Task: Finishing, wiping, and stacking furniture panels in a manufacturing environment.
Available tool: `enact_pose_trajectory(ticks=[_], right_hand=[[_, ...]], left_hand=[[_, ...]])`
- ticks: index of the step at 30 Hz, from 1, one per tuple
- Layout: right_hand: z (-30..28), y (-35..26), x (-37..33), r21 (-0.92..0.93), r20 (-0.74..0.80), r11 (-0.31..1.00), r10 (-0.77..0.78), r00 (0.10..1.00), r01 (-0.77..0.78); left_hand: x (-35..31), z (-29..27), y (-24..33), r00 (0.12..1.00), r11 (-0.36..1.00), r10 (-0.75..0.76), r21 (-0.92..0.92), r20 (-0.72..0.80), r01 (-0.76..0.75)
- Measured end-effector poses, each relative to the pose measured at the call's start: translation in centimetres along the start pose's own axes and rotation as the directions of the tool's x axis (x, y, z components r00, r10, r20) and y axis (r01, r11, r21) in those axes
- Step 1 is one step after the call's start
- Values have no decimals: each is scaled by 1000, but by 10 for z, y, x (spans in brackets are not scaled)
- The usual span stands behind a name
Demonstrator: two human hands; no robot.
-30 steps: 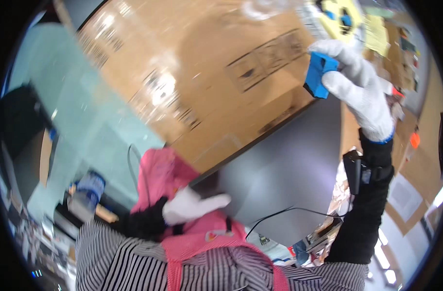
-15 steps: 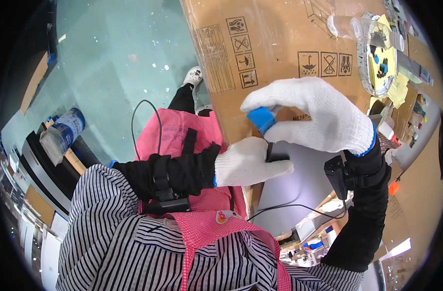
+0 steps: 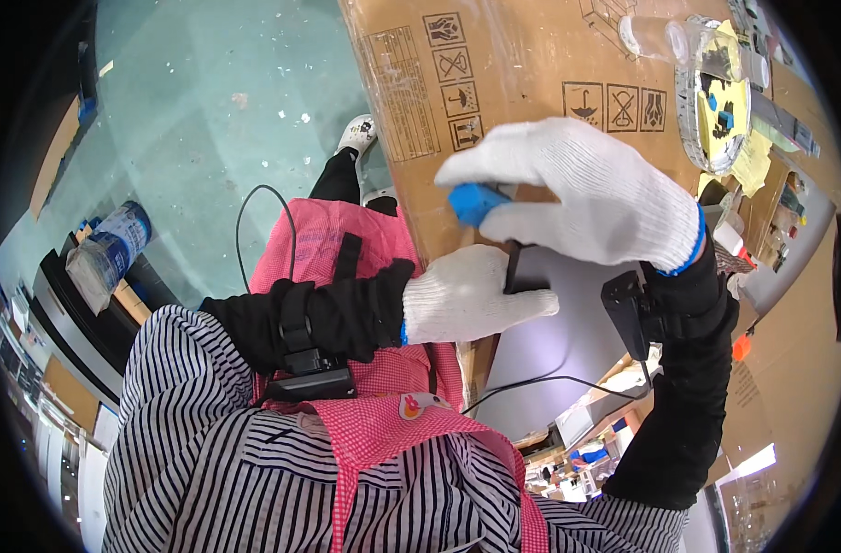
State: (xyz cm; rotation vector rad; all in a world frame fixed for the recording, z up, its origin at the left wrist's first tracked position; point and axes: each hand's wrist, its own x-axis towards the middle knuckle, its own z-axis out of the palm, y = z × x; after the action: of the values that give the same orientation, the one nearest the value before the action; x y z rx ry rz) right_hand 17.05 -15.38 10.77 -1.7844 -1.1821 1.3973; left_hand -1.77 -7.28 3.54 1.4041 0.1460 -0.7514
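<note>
A small blue block [image 3: 476, 203], perhaps foam, is pinched between the thumb and fingers of my right hand [image 3: 586, 198], which wears a white knit glove. That hand hovers over the upper edge of a smooth grey panel [image 3: 549, 359]. My left hand [image 3: 462, 297], also gloved in white, grips the panel's left side by a dark corner. Its thumb lies across the panel's face, while the other fingers are partly hidden. Beneath and beyond both hands is a large brown cardboard box [image 3: 513, 74] with printed handling symbols.
An oval white tray [image 3: 688, 120] lined with yellow paper holds blue and dark bits at the right. Beside it lies a clear plastic cup [image 3: 646, 37]. A wrapped blue bottle pack [image 3: 116, 244] stands at the left. A black cable [image 3: 531, 380] crosses the panel.
My right hand has shifted left and away from me, carrying the blue block, which is now turned to another angle. My left hand keeps its hold on the panel.
</note>
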Motion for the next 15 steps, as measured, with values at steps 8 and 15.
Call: enact_pose_trajectory(ticks=[8,15], right_hand=[[10,-1,-44,544,-522,831,441,730,-113],[91,36,-28,385,-613,919,322,721,-82]], left_hand=[[-1,-55,15,824,862,-492,22,280,507],[-8,-63,-31,780,808,-582,59,229,586]])
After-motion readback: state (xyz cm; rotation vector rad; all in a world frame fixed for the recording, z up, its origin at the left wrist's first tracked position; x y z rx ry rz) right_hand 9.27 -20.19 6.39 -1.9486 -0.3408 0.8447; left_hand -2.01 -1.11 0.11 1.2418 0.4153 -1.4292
